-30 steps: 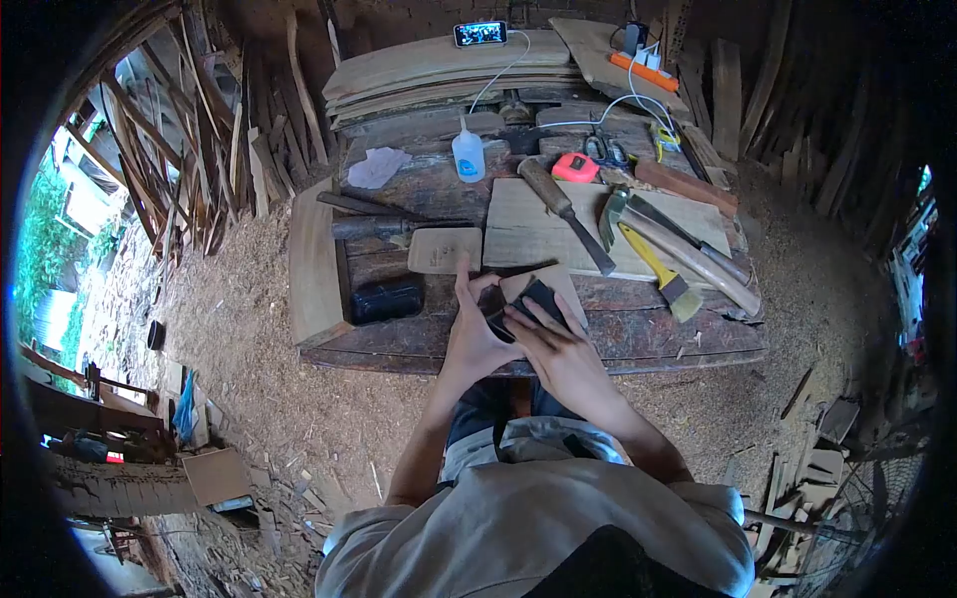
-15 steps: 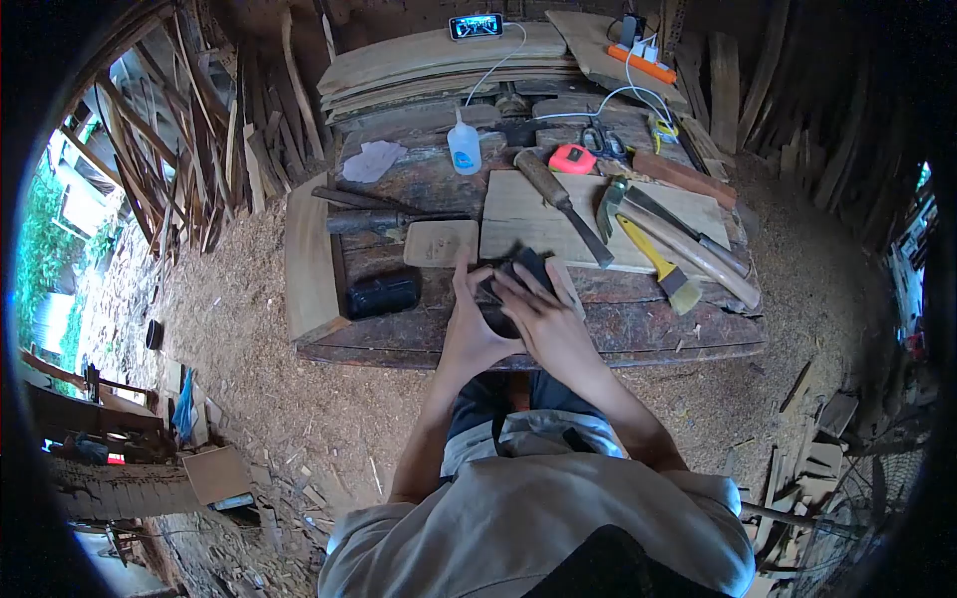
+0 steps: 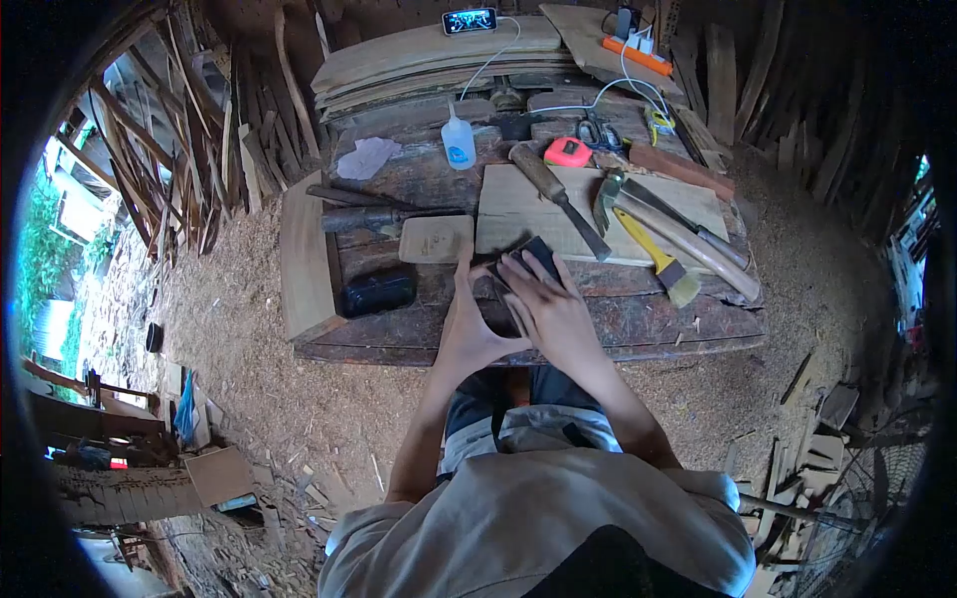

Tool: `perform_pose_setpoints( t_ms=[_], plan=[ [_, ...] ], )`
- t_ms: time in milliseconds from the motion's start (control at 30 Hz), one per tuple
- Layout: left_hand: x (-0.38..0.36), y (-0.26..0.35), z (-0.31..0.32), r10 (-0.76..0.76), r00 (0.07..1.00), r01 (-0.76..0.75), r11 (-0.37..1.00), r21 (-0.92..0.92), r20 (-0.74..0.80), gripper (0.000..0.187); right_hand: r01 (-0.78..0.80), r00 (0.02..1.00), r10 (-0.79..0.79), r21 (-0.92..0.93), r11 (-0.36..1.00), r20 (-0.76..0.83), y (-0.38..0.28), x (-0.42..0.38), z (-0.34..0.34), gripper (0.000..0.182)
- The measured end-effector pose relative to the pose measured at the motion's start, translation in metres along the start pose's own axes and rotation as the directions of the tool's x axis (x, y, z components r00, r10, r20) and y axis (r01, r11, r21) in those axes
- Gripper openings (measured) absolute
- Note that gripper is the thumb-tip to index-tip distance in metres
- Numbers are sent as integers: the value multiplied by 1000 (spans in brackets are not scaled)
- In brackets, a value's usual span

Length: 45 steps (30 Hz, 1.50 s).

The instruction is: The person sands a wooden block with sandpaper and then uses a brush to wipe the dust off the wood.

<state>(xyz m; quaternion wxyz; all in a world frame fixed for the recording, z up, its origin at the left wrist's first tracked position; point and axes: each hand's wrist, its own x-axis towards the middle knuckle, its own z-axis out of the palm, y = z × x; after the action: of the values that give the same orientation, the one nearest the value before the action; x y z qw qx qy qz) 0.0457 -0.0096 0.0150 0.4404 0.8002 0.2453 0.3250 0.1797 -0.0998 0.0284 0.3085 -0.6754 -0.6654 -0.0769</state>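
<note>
Sanding block (image 3: 535,253) lies mostly hidden under both hands (image 3: 518,314), pressed together on it.

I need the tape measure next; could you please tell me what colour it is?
The tape measure is bright red-orange, seen best in the head view.

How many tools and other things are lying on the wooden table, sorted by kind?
Tools with long handles: 4 (chisel, hammer, yellow brush, dark tool)
Glue bottle: 1
Tape measure: 1
Scissors: 1
Phone: 1
Black block: 1
Total: 9
</note>
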Motion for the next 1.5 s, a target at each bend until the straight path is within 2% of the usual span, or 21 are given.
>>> perform_pose_setpoints(
  t_ms=[133, 233, 333, 400, 500, 600, 733, 800, 933, 1167, 1333, 1400, 1500],
  plan=[
    [-1, -6, -1, -48, 999, 47, 998, -48, -26, 142, -5, 1000, 5, -20, 1000, 1, -5, -6, -5, 39],
    [0, -11, 1, 29, 996, -30, 999, -16, -84, 138, -30, 997, 29, 11, 1000, 76, -18, -40, -28, 41],
    [3, -6, 2, 62, 997, -61, 998, 13, -53, 135, -84, 992, 79, 50, 995, 100, -20, -49, -36, 42],
    [4, -8, 1, 71, 997, -73, 994, 78, 24, 134, -90, 991, 84, 58, 994, 100, -10, -39, -28, 43],
    [0, -5, 2, 39, 999, -41, 995, 90, 17, 134, -61, 998, 61, -57, 997, -7, 2, -10, -8, 42],
    [-1, -2, 0, 5, 1000, -3, 998, 67, -28, 134, -66, 998, 66, -4, 998, 16, 7, 2, -3, 41],
    [-1, -4, -2, -34, 998, 34, 999, 1, -45, 135, -58, 996, 59, -5, 998, 71, -7, -27, -20, 42],
    [0, -10, -2, 95, 995, -91, 992, 92, -40, 135, -65, 993, 65, -2, 998, 99, -13, -41, -33, 43],
    [4, -12, 4, 85, 996, -86, 994, 64, 22, 133, -135, 985, 131, 28, 990, 108, -10, -42, -36, 42],
    [0, -9, 3, 49, 999, -48, 998, 41, -10, 123, -123, 992, 123, 11, 992, 2, 20, 1, -9, 38],
    [1, -11, 3, 88, 995, -86, 995, 50, -43, 116, -121, 992, 121, -19, 993, 26, 6, -25, -26, 40],
    [1, -11, 2, 118, 992, -114, 987, 113, -34, 109, -127, 991, 128, -24, 992, 45, -5, -42, -39, 41],
    [3, -7, 0, 113, 993, -110, 986, 123, -18, 102, -179, 981, 182, -35, 983, 71, -16, -58, -50, 42]
  ],
)
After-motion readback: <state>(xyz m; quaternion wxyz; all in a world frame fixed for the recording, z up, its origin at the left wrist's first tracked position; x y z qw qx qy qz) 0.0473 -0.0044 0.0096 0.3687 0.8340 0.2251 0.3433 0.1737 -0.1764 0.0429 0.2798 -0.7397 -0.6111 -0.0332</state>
